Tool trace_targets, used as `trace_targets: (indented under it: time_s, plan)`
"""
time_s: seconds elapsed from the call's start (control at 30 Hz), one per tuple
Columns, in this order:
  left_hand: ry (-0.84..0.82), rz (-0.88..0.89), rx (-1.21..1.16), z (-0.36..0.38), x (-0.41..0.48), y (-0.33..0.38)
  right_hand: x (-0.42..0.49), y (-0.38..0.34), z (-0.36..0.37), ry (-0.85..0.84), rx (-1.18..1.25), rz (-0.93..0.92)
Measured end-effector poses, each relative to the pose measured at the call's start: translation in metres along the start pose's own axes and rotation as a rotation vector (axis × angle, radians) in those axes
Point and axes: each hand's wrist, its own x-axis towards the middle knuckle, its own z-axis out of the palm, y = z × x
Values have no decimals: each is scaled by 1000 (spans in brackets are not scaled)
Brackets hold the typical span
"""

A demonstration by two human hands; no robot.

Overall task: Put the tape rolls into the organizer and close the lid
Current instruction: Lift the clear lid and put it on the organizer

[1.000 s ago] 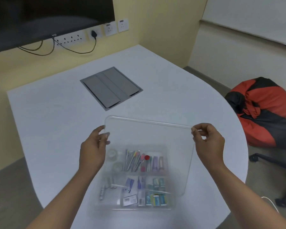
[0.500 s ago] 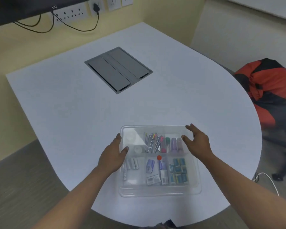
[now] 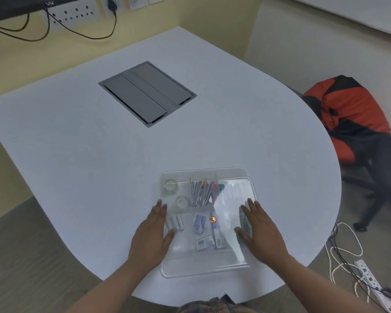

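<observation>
Lid [image 3: 230,224] lowered onto organizer [image 3: 203,171], both hands flat, fingers spread, white table [image 3: 77,143]

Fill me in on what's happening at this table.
A person is closing a clear organizer on the white table. Both tape rolls already sit in its far-left compartment. The left hand and right hand lie flat and open on the clear lid, which looks shifted off the far edge, not yet seated.

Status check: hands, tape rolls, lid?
Left hand and right hand flat on the clear lid, gripping nothing. Two tape rolls inside the organizer, far-left compartment. Lid sits askew, offset toward the person. Nothing in the way.
</observation>
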Motion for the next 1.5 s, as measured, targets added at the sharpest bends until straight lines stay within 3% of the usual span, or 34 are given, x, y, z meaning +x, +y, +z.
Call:
trace_targets:
  time_s: [0.13,0.43,0.5,0.6,0.73,0.9,1.0,1.13,1.5]
  plan:
    - [-75,44,166,7,-6,3,0,2,7,-56,-78,-14]
    - [-154,-30,230,-1,33,3,41,-2,-5,-144,-103,6]
    - [-146,-37,173,-3,33,2,42,-3,-5,-146,-62,12]
    - [-97,-153,-134,-4,29,3,38,-5,-9,-82,59,53]
    - [-63,-315,-390,-10,37,2,41,-1,-15,63,356,383]
    - [28,-382,-495,-15,41,5,61,7,-18,37,616,542]
    - [43,-436,-558,-9,34,6,46,9,-9,46,707,553]
    - [59,-462,-605,-4,32,10,42,8,-1,97,637,544]
    - [64,-523,-580,-4,35,11,40,-1,-7,311,740,507]
